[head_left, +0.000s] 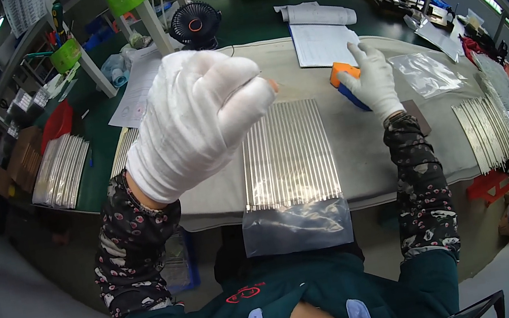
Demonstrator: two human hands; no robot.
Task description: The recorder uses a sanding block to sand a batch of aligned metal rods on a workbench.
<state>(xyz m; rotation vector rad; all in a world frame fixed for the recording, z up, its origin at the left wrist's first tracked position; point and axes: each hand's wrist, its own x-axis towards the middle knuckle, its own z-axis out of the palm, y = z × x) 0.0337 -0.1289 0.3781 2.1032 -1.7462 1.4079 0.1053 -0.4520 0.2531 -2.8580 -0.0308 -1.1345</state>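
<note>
My left hand, in a white glove, is raised close in front of the view. Its fingers are curled into a closed pinch, with one bare fingertip showing; whatever they may hold is hidden. My right hand, also gloved, is at an orange and blue block-shaped object on the mat, its fingers spread and its thumb against or just over the object. Between my arms lies a row of thin silvery metal rods, side by side. Their near ends rest at a clear plastic bag that hangs over the table edge.
Bundled rods stand on the left and right of the table. An open notebook, a clear bag and a black fan lie or stand beyond. Shelf posts rise at the left.
</note>
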